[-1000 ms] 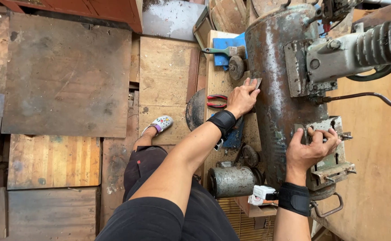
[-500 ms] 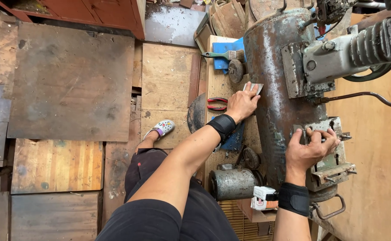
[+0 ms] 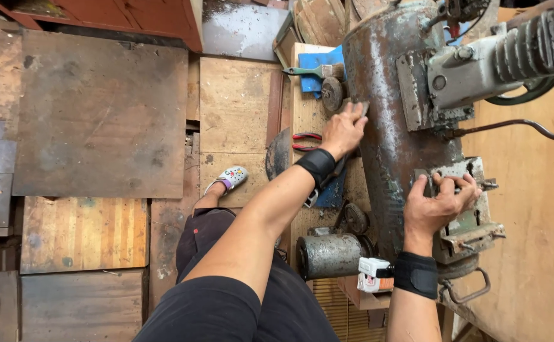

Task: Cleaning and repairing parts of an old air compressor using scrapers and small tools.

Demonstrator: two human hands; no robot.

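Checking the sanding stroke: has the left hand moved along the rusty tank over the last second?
Yes. The left hand has slid up the tank, away from the red-handled pliers and towards the blue-handled brush. The right hand grips the bracket.

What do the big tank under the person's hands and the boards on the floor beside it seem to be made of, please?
The tank looks like painted steel: dull grey-blue coat worn through to brown rust patches, with a bracket fixed on its side. The floor boards look like bare plywood or timber, with visible grain, stains and scuffs. The left hand presses a small pad, probably abrasive, against the tank.
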